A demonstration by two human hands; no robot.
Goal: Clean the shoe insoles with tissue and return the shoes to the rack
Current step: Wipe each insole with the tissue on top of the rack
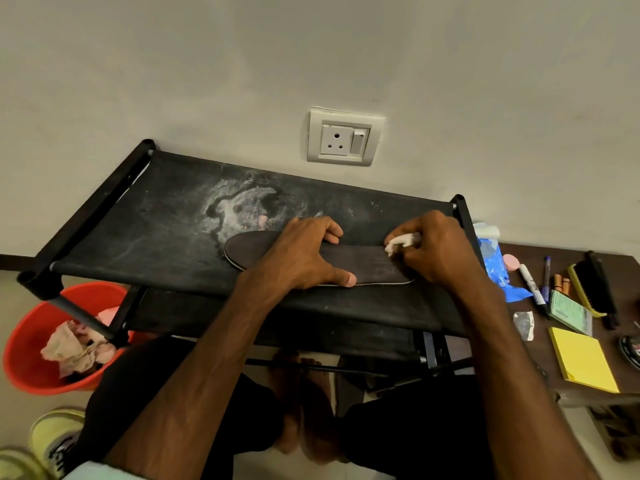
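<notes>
Our left hand (304,252) grips the insole (252,251) on the rack (156,216). At its three o'clock end, our right hand (438,252) pinches a tissue (398,242) against it.

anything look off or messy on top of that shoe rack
Yes: a whitish, powdery stain spreads across the rack's black top shelf, just behind the insole. It looks like a dried spill or residue against the dark fabric.

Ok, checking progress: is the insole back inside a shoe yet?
No, the insole lies flat on the rack, held by the left hand.
</notes>
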